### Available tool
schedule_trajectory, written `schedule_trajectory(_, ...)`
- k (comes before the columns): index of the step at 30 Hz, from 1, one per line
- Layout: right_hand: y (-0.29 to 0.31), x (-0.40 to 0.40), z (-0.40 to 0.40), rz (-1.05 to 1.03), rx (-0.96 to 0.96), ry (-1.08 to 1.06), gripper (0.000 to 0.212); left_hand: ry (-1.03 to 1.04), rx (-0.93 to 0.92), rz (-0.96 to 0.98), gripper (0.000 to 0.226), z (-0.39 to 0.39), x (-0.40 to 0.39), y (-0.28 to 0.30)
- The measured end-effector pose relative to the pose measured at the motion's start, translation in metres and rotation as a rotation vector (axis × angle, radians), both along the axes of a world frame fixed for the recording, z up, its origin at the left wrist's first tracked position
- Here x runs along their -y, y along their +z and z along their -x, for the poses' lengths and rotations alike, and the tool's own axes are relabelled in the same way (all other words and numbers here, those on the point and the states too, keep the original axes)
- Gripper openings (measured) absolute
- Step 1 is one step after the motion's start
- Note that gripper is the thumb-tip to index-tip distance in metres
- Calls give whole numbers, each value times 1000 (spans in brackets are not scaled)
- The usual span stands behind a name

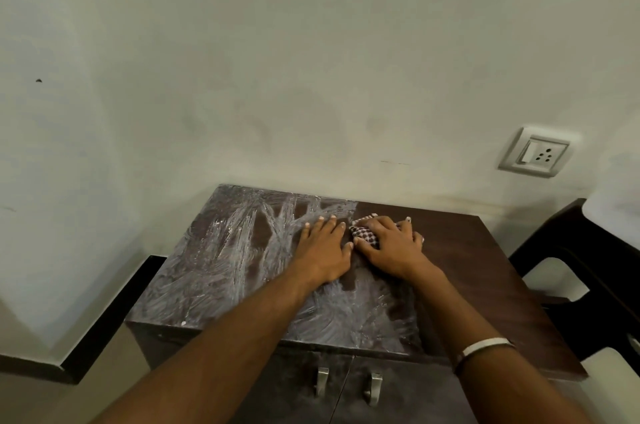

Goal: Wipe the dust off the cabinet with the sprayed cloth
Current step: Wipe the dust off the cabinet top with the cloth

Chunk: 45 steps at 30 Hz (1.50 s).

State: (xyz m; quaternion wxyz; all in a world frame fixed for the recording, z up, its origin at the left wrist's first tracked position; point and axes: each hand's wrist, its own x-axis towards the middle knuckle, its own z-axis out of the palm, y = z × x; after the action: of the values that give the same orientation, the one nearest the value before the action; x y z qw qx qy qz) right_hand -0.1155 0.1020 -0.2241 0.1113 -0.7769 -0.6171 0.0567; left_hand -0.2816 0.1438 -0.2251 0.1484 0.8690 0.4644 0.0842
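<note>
A dark brown cabinet (485,271) stands against the wall. The left and middle of its top are smeared with white dust, while the right part shows bare brown wood. My left hand (323,252) lies flat on the dusty top, fingers straight. Just to its right, my right hand (391,245) presses a bunched red-and-white checked cloth (363,233) onto the top, near the line between dusty and clean wood. Most of the cloth is hidden under that hand.
The cabinet's two front doors carry metal handles (372,389). A dark chair (588,271) stands close to the cabinet's right side. A wall socket with a switch (535,154) is on the pale wall above right. A black skirting runs along the floor at left.
</note>
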Motion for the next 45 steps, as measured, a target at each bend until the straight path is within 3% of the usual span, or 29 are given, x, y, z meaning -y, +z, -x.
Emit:
schedule_trajectory(7, 8, -3, 2, 36, -31, -85, 58, -7, -11, 0, 59, 5, 7, 0)
schedule_trajectory(12, 1, 20, 5, -17, -10, 17, 58, -7, -21, 0, 59, 9, 11, 2)
schedule_trajectory(19, 11, 23, 8, 28, -29, -72, 54, -8, -22, 9, 59, 20, 19, 0)
schedule_trajectory(25, 2, 44, 17, -22, -6, 9, 57, 6, -29, -13, 58, 21, 23, -2)
schedule_trajectory(32, 10, 35, 15, 32, -52, -97, 55, 0, -15, -15, 58, 24, 28, -3)
schedule_trajectory(39, 2, 61, 11, -12, -27, 6, 55, 8, -18, -10, 58, 24, 31, -1)
schedule_trajectory(45, 10, 56, 21, 16, -57, -95, 55, 5, -16, -3, 58, 28, 37, -2)
